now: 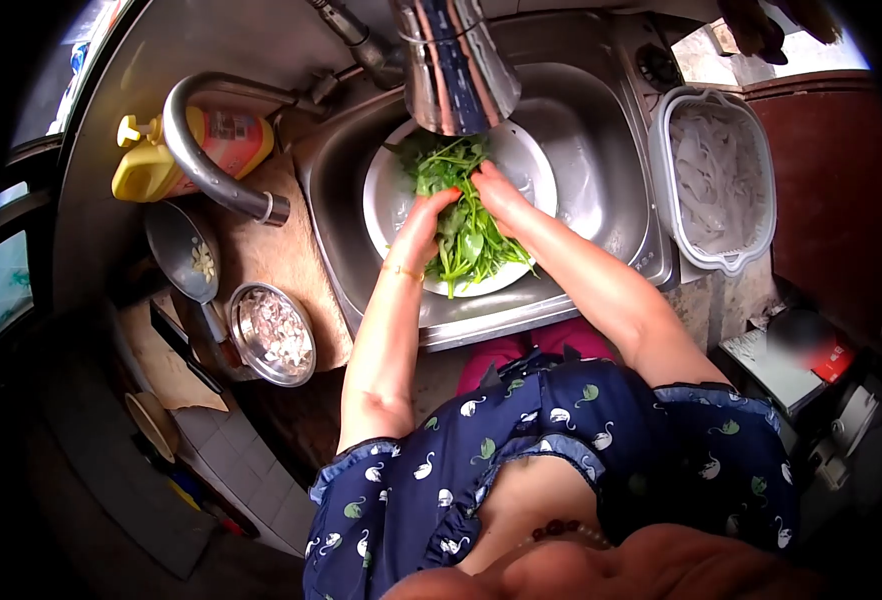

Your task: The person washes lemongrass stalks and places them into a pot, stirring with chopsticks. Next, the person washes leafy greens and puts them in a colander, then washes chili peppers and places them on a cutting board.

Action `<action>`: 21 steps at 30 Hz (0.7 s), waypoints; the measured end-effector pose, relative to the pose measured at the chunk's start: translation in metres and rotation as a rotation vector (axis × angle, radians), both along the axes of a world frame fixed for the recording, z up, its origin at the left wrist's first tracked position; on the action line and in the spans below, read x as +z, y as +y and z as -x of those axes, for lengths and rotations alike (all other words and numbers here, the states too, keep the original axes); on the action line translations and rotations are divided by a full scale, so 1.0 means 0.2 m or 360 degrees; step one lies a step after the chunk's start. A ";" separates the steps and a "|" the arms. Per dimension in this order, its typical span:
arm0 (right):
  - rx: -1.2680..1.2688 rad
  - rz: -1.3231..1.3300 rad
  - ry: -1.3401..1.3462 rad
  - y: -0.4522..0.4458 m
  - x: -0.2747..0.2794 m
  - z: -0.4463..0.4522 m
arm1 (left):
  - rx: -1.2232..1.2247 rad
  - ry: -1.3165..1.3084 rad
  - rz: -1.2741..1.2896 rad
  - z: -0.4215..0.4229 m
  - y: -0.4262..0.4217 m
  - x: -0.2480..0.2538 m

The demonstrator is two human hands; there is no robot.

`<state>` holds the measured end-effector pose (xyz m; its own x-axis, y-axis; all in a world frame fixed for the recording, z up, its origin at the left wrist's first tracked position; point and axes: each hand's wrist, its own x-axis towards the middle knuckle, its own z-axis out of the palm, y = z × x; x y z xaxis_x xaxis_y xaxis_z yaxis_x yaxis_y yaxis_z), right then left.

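Greens (471,240) in white bowl (374,205), bowl inside steel sink (621,170). Left hand (421,228) gripping the bunch from one side, thumb across the leaves; right hand (502,195) closed on it from the other side, some fingers hidden in foliage. Yellow bottle (141,178) beside curved tap (183,150); pink label (241,140) carries print, too small to read. Red box (837,360) at far right: surface marks, illegible.

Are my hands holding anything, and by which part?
Leafy greens, held at the sides of the bunch between left hand and right hand; the exact grip is partly hidden.
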<state>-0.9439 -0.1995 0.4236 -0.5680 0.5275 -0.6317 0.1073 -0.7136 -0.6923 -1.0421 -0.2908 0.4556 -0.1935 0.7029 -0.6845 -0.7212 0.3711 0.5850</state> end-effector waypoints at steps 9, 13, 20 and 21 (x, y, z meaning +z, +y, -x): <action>0.0181 -0.1429 0.0079 -0.19 0.56 -0.03 | 0.0092 0.0251 -0.0405 -0.02 -0.26 0.50; 0.0164 -0.1628 0.0192 -0.26 0.79 -0.04 | 0.0181 0.0317 -0.0582 -0.04 -0.35 0.66; 0.0198 -0.1776 0.0454 -0.31 0.94 -0.06 | 0.0376 0.0540 -0.0652 -0.09 -0.46 0.75; 0.0212 -0.1779 0.0476 -0.32 0.94 -0.05 | 0.0410 0.0586 -0.0567 -0.09 -0.48 0.74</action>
<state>-0.9340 -0.2627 0.6115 -0.7087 0.6307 0.3161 -0.1386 0.3149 -0.9389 -1.0241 -0.3870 0.6026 -0.5701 0.7762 -0.2692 -0.4874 -0.0559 0.8714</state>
